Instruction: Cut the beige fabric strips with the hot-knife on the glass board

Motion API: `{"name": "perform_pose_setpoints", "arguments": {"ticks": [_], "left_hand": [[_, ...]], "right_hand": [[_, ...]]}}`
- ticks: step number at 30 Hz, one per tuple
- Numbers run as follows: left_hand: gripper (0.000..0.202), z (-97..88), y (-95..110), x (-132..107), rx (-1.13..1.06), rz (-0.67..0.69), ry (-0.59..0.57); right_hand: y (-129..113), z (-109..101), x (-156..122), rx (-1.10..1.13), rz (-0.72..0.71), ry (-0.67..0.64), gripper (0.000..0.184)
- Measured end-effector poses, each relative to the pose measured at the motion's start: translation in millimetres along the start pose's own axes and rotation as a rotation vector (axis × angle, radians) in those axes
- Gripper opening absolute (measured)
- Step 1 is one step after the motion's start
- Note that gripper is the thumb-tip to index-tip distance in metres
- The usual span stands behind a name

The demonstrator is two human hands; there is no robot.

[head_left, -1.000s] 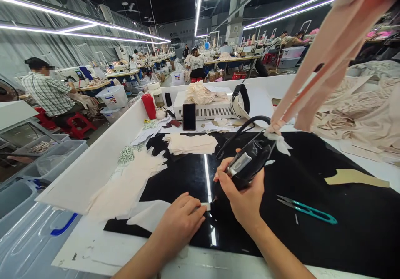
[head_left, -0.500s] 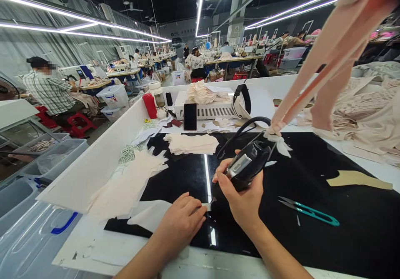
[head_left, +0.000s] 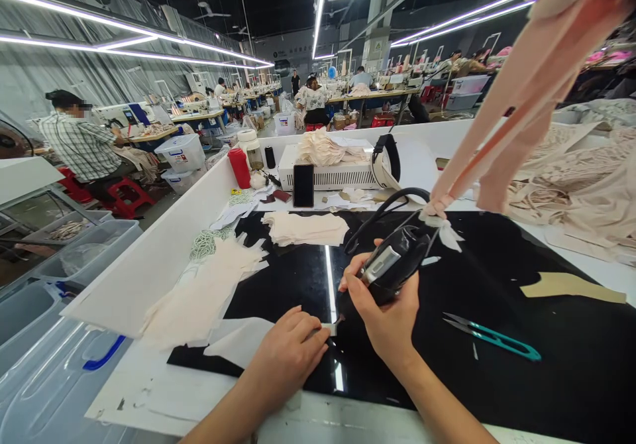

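Note:
My right hand (head_left: 385, 315) is wrapped round a black hand tool (head_left: 392, 264) with a silver plate, its tip pointing down at a small white strip (head_left: 328, 328) on the black glossy tabletop (head_left: 497, 285). A black cord (head_left: 382, 209) runs back from the tool, and pink fabric straps (head_left: 501, 126) tied to it hang from above. My left hand (head_left: 288, 354) has its fingers curled and pinches the small white strip flat beside the tool tip.
Teal thread snips (head_left: 491, 339) lie to the right. Cream fabric pieces (head_left: 304, 228) are stacked behind, more (head_left: 199, 291) spread at left. A white machine (head_left: 328, 172), a phone (head_left: 303, 185) and a red bottle (head_left: 240, 167) stand at the back. Clear bins (head_left: 59, 358) sit at left. Other workers sit beyond.
Both hands stay almost in place with the tool tip at the strip. The hanging pink straps sway slightly and the view shifts a little.

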State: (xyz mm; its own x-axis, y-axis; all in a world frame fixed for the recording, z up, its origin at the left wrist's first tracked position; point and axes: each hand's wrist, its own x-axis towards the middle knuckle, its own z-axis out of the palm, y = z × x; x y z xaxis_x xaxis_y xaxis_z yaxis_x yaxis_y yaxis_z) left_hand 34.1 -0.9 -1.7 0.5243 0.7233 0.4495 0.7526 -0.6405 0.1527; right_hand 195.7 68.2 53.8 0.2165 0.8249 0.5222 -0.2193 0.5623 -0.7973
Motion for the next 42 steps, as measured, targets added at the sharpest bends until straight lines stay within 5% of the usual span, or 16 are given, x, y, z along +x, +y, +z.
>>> {"name": "perform_pose_setpoints", "arguments": {"ticks": [42], "left_hand": [[0.021,-3.5,1.6,-15.0,-0.022,-0.037,-0.028]], "right_hand": [[-11.2,-2.8,-7.6,0.035,0.007,-0.011,0.038]]}}
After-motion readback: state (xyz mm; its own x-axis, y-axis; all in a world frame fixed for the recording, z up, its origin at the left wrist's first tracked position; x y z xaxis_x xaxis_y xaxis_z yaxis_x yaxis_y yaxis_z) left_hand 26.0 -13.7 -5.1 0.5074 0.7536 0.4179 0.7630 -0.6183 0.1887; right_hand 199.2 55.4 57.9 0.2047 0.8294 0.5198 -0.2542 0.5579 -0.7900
